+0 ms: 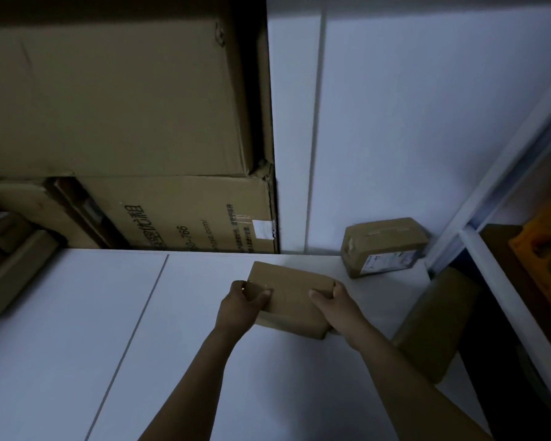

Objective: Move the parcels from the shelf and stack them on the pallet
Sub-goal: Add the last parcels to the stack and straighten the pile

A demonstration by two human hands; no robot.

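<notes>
Both my hands grip the flat brown parcel (pixel 291 297): left hand (pixel 245 300) curled round its left edge, right hand (pixel 334 307) round its right, thumbs on top. It sits mid white shelf (pixel 77 329). Beyond, a labelled parcel (pixel 382 246) stands by the white wall (pixel 411 122), with large cartons (pixel 124 90) stacked at left.

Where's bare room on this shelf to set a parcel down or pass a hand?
Widest bare patch: white shelf left of the held parcel, in front of the printed carton. Narrow gap between held parcel and labelled parcel in the back corner. Crowded: right edge, brown parcel beside the right hand; small boxes far left.
</notes>
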